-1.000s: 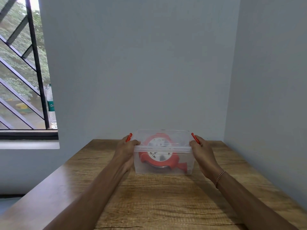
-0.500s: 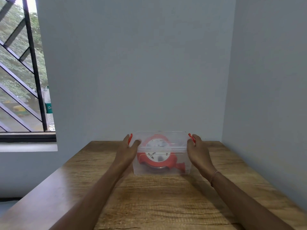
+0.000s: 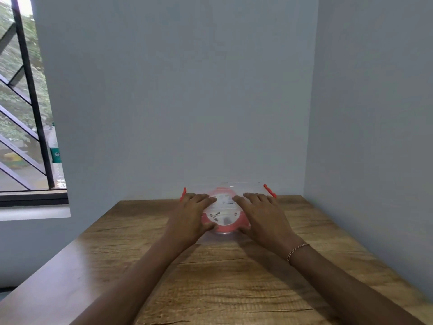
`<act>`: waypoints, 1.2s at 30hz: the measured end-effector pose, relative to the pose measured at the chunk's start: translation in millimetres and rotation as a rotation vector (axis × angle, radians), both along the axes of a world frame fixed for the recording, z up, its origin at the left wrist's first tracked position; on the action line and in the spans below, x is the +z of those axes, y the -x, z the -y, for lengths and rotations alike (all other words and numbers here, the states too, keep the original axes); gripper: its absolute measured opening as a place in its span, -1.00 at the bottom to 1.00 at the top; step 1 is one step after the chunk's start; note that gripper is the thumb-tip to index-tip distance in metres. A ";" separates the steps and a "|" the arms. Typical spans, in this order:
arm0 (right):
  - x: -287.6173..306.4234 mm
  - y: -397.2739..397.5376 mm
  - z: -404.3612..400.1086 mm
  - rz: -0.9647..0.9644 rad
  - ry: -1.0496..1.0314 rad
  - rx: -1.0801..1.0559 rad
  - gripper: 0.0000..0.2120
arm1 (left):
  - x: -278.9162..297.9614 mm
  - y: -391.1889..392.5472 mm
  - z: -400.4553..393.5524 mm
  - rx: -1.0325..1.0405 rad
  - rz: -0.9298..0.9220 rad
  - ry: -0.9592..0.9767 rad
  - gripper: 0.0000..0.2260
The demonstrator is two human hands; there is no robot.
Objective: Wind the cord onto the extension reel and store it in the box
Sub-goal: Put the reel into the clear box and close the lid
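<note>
Clear box (red latches) sits on tabletop w/ red reel inside. Left hand and right hand lie flat, fingers spread, on its lid, either side of reel.

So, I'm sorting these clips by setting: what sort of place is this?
Probably a plain room in a home or office, in a corner: a wooden table set against bare grey walls, and a barred window on the left with trees outside.
</note>
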State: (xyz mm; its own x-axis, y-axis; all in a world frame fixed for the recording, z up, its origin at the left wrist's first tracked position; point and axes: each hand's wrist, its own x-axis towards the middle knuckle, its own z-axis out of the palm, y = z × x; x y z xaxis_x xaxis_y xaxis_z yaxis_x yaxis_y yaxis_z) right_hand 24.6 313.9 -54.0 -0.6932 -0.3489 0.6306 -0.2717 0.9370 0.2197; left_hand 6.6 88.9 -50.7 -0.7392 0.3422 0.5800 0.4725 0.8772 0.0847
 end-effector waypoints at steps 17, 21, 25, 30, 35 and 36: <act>6.7 65.8 -125.4 0.100 0.025 -0.215 -0.16 | 4.5 66.4 -146.6 0.000 -0.102 0.161 -0.51; 7.7 82.2 -150.6 0.112 0.058 -0.237 -0.16 | 4.2 83.0 -176.0 -0.038 -0.098 0.134 -0.55; 7.9 94.7 -174.0 0.104 0.073 -0.237 -0.17 | 3.6 96.8 -199.1 -0.052 -0.090 0.119 -0.54; 11.6 104.5 -195.3 0.126 0.091 -0.210 -0.19 | -0.7 111.2 -219.2 -0.062 -0.095 0.083 -0.54; 12.9 112.4 -207.5 0.119 0.084 -0.196 -0.20 | -1.1 120.7 -230.9 -0.065 -0.084 0.079 -0.53; 13.4 113.5 -209.7 0.115 0.083 -0.195 -0.20 | -1.2 122.5 -233.0 -0.069 -0.081 0.076 -0.53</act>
State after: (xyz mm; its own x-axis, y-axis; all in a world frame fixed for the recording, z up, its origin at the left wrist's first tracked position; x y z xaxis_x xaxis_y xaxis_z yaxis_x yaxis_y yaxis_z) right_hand -89.0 523.6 -40.6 -0.8116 -0.1515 0.5642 -0.1024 0.9877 0.1180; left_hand -115.9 322.0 -51.9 -0.6645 0.4354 0.6074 0.5343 0.8451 -0.0213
